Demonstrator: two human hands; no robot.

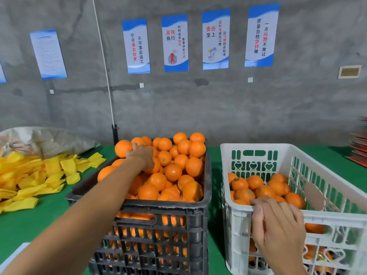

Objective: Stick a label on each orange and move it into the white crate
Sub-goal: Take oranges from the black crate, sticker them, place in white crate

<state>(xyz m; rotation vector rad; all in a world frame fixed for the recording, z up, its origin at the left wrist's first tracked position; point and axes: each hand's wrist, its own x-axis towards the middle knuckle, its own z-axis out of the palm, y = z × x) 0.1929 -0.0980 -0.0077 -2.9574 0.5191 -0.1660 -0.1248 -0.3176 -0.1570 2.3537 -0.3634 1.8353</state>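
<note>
- The orange (123, 148) being reached for sits at the far left corner of the heaped black crate (198, 213), unlabelled as far as I can see.
- The left hand (141, 155) lies on it, fingers curling round; it is not lifted yet.
- The right hand (278, 225) rests on the white crate's (258, 149) near rim, fingers loose, holding nothing.
- White crate is partly filled; one orange there shows a green label (236, 179).
- Judging by the heap, most of the work remains.
</note>
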